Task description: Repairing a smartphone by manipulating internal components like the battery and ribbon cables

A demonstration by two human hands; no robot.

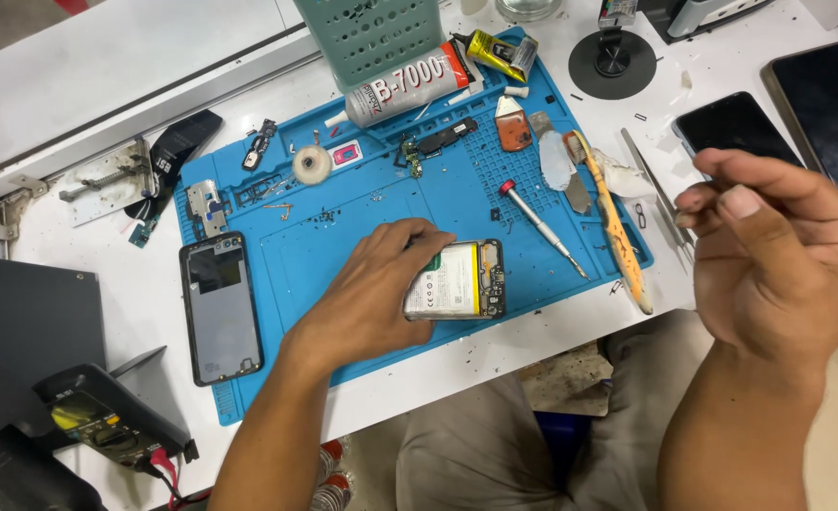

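My left hand (372,289) grips the left end of an opened phone (462,279), which lies on the blue work mat (343,246) with its white battery and circuit board facing up. My right hand (778,255) hovers raised at the right, off the mat. Its fingers are curled and the thumb presses against the forefinger, with nothing visible between them. A red-tipped screwdriver (542,227) lies on the mat just right of the phone.
A dark phone back cover (218,308) rests at the mat's left edge. A glue tube (405,87), tape roll (312,166), small parts, a toothbrush (618,227) and tweezers (654,185) lie around. Two dark phones (736,128) sit far right, a multimeter (93,416) lower left.
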